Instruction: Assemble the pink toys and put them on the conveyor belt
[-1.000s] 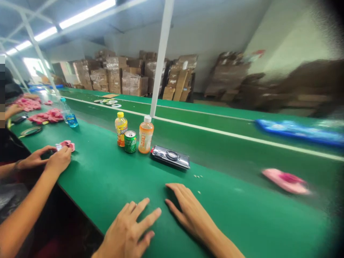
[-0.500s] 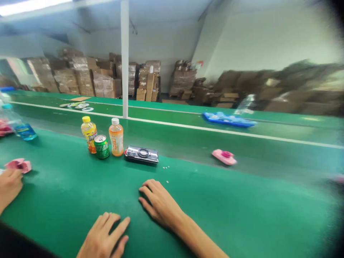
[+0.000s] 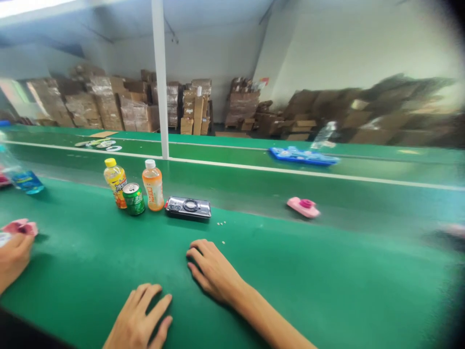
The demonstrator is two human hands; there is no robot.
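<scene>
Just beyond the right hand [image 3: 209, 266], scattered on the table [image 3: 308, 271], a few pale bits [image 3: 223, 242]; slightly farther out, a glossy phone-like device [image 3: 189, 207], touched by neither hand. Both hands palm down and holding nothing: right with fingers loosely bent and thumb apart, left hand [image 3: 140, 315] nearer the body with fingers spread. Judging by the pose, at rest between handlings; for any grip, would first need to lift a palm and reach forward.

Ahead of the left hand, standing close together, an orange bottle [image 3: 153, 189], a green can [image 3: 133, 198] and a yellow-capped bottle [image 3: 114, 180]. Well out to the right hand's right, a pink piece [image 3: 303, 207]; farther beyond, a blue tray [image 3: 290, 160].

Well left of the left hand, a co-worker's hand [image 3: 16, 259] at a pink part [image 3: 22, 227], both cut off by the frame edge. Left wrist also out of view. Yellow-capped bottle partly behind the can; tray's contents too blurred to name. Cannot tell whether every fingertip meets the table.
</scene>
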